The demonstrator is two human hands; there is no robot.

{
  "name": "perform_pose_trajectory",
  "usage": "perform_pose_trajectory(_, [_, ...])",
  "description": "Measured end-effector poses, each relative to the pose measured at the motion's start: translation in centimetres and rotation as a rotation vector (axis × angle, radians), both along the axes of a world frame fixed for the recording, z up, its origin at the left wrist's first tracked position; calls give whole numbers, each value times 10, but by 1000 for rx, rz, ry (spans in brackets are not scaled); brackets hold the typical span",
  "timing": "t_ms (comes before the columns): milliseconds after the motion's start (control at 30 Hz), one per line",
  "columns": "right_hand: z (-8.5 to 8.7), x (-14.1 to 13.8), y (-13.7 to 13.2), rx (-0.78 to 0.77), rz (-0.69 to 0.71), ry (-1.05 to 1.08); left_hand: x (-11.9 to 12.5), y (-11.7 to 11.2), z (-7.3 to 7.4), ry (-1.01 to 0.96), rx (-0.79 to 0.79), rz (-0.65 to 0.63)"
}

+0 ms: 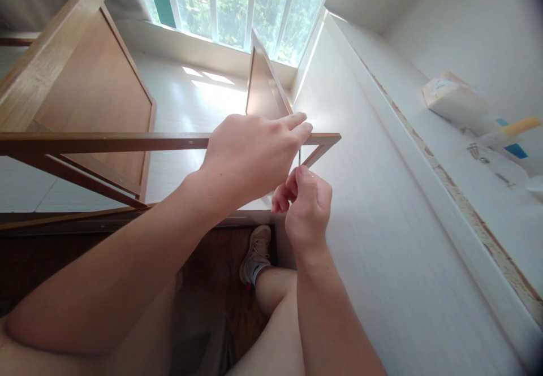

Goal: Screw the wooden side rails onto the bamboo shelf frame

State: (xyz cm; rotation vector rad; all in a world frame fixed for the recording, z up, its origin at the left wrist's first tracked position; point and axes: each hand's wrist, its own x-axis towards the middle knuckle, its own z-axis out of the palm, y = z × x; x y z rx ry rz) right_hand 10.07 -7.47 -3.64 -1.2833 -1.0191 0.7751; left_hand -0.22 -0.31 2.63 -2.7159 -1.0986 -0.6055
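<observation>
A brown wooden frame (169, 142) has its long rail running across the view from the left edge. My left hand (254, 152) lies over this rail near its right end, fingers bent across the top; its thumb is hidden. Just below, my right hand (309, 206) is closed, thumb and forefinger pinching a thin metal rod (300, 154). This rod stands upright between the pinch and the rail, beside the frame's corner. Its upper end is hidden by my left fingers, so I cannot tell what it meets.
A wooden panelled piece (97, 76) stands at the left. Behind my hands, another wooden panel (265, 79) leans near the barred window (237, 3). A white wall (382, 195) rises close on the right. Its ledge bears a wrapped package (456, 99) and a yellow-handled tool (521, 126).
</observation>
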Motion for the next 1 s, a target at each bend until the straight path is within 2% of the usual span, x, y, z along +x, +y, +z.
perform_pose_trajectory(133, [4, -2, 0, 8, 120, 220, 0, 0, 0, 1, 5, -1])
perform_pose_trajectory(333, [9, -2, -1, -43, 216, 380, -1, 0, 0, -16, -22, -15])
perform_pose_trajectory(533, [11, -1, 1, -21, 255, 493, 0, -1, 2, 17, -13, -11])
perform_pose_trajectory(700, [4, -5, 1, -32, 90, 306, 0, 0, 1, 6, -11, -2])
perform_pose_trajectory(867, [-4, -3, 1, -30, -85, 6, 0, 0, 0, -1, -22, -3])
perform_pose_trajectory(1000, [-4, 6, 0, -19, -146, -222, 0, 0, 1, -1, -21, 0])
